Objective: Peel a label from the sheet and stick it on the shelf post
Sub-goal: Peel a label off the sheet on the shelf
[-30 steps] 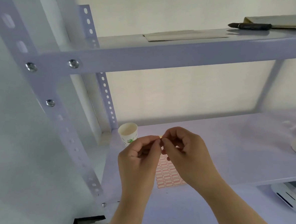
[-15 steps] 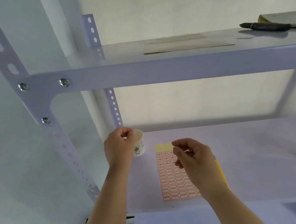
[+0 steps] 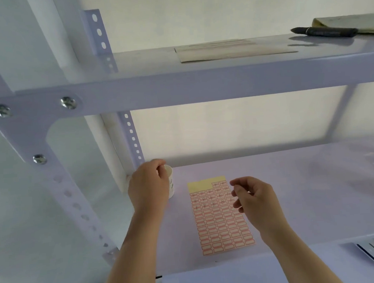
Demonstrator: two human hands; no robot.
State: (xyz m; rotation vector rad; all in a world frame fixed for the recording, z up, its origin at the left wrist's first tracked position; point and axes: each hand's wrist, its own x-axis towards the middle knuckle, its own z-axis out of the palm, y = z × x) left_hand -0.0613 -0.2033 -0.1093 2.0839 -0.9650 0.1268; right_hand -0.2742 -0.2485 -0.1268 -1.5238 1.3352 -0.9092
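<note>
We find the label sheet flat on the lower shelf, its top rows partly stripped to bare yellow backing, so peeling looks under way or done. Our left hand is raised beside the paper cup, near the foot of the rear shelf post, fingers pinched narrow; whether a label sits in that grip we cannot tell. Our right hand hovers loosely curled over the sheet's right edge, holding nothing visible; sticking appears still to come.
</note>
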